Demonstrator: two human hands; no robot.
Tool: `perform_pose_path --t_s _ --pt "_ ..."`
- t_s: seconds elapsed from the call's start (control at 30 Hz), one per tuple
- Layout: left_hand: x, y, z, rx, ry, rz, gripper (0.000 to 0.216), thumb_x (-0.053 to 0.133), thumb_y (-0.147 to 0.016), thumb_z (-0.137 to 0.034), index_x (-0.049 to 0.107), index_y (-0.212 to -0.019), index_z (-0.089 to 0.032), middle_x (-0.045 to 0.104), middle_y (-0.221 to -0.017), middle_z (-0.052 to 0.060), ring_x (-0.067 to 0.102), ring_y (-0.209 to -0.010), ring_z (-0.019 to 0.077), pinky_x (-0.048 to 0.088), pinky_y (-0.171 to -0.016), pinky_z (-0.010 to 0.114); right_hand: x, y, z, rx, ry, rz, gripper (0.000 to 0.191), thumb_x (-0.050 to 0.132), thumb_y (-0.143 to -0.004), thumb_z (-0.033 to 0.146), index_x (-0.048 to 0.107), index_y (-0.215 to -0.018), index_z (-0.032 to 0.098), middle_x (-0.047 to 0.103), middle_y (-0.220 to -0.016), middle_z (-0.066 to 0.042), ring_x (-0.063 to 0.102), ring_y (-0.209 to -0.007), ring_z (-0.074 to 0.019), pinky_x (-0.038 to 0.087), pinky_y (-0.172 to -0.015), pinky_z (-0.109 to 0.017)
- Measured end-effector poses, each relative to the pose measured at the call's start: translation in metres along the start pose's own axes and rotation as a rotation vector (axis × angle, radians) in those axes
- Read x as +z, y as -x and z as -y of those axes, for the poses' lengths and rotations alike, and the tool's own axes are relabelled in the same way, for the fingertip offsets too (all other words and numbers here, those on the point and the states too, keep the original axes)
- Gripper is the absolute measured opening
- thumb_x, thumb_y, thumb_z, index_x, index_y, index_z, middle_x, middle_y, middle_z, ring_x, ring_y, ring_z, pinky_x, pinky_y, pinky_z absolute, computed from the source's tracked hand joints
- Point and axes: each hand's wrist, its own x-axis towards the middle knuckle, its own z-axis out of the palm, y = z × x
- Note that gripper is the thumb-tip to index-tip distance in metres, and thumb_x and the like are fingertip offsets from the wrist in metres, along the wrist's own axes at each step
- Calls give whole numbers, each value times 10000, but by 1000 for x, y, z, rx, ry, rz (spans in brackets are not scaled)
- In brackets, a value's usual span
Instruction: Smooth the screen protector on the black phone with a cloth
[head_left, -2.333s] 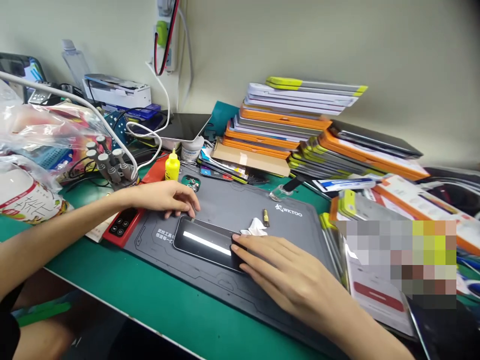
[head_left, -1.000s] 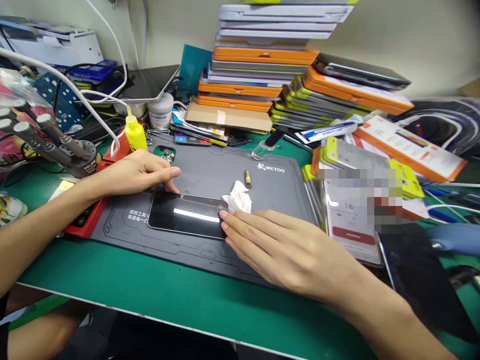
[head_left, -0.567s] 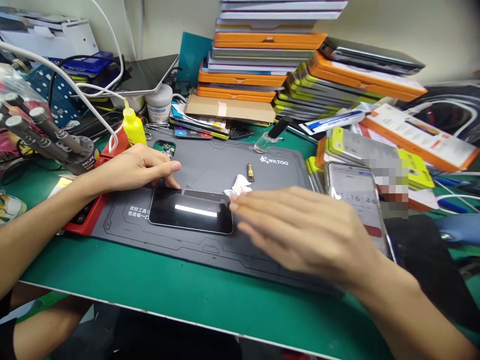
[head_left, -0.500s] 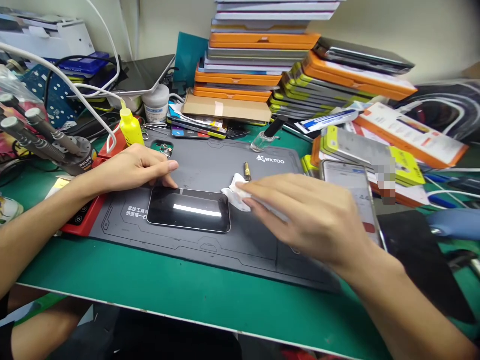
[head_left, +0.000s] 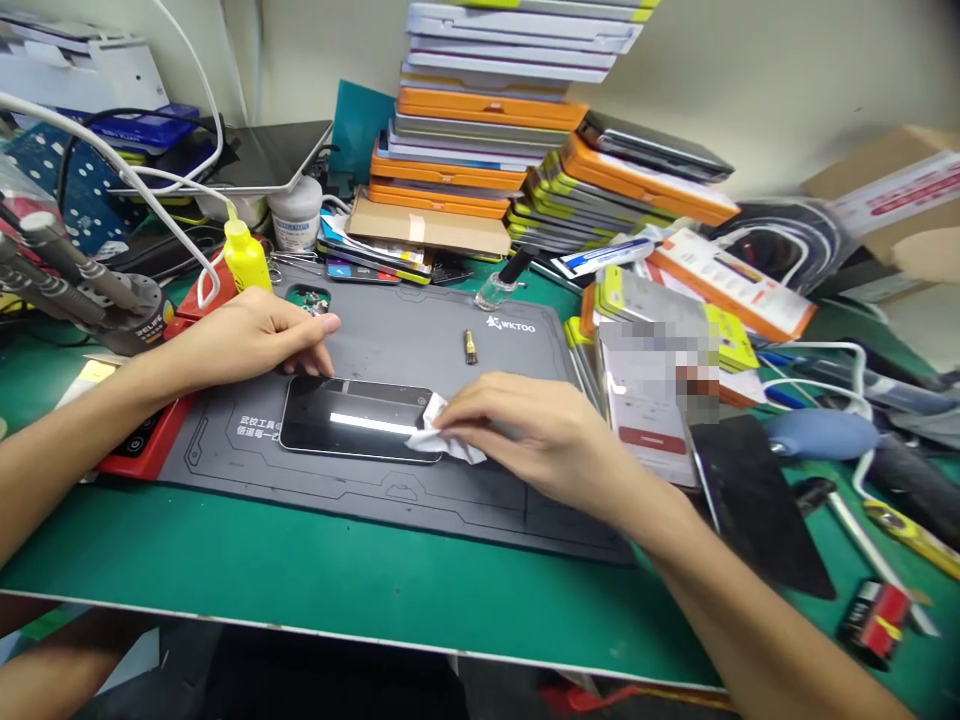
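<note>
A black phone (head_left: 352,420) lies screen up on the dark grey work mat (head_left: 420,510), with a bright strip of light mirrored in its glass. Pinched in my right hand (head_left: 540,430) is a crumpled white wipe (head_left: 431,432), which touches the screen's right end. My left hand (head_left: 259,335) rests by the phone's far left edge. Its thumb stretches out, its fingers bend down loosely, and nothing shows in its grasp. Beyond my right hand, a small brass-ferruled brush head (head_left: 470,347) sits on the mat.
A glass bottle with black cap (head_left: 501,285) stands at the mat's back. Left are a yellow bottle (head_left: 246,258) and a red device (head_left: 139,450). Another phone (head_left: 645,420) lies right, near a blue air blower (head_left: 825,435). Stacked boxes (head_left: 480,110) rise behind.
My right hand has brought the white wipe left and down onto the phone's right end. My left hand stays by the phone. The camera view has turned slightly right.
</note>
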Motion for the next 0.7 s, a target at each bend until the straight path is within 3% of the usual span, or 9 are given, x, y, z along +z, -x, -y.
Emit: perform_pose_path --t_s 0.1,0.27,0.37,0.53,0.7 --pt "0 0 2 -13 11 19 524 532 -1048 -553 874 -766 -273 827 -755 14 729 -652 132 556 -626 224 6 -2 -4 138 -185 24 60 760 -1004 240 788 -953 256 804 -938 -4 756 -862 -176 567 -772 -308" --pt "1 -1 1 -32 66 28 491 550 -1048 -506 877 -781 -254 820 -734 30 722 -636 132 552 -612 220 12 -4 -1 350 -354 77 166 809 -953 349 787 -822 250 780 -872 -12 740 -833 -200 545 -762 -329" --pt "4 -1 1 -10 99 31 484 560 -1045 -494 874 -770 -248 813 -712 40 713 -621 139 542 -590 224 14 -3 1 378 -341 101 192 805 -943 376 778 -803 248 767 -858 -15 719 -798 -199 529 -729 -331" --pt "6 1 3 -32 155 38 537 530 -1067 -526 857 -800 -195 807 -698 66 722 -595 149 554 -603 241 16 -5 4 389 -276 6 237 781 -952 431 760 -811 241 766 -886 -33 697 -772 -200 538 -713 -338" --pt "4 5 -2 -88 238 6 486 451 -1107 -457 791 -972 -138 769 -615 55 646 -470 135 520 -560 241 15 -6 4 322 -268 122 310 777 -958 503 765 -785 247 762 -876 -37 714 -786 -204 550 -707 -334"
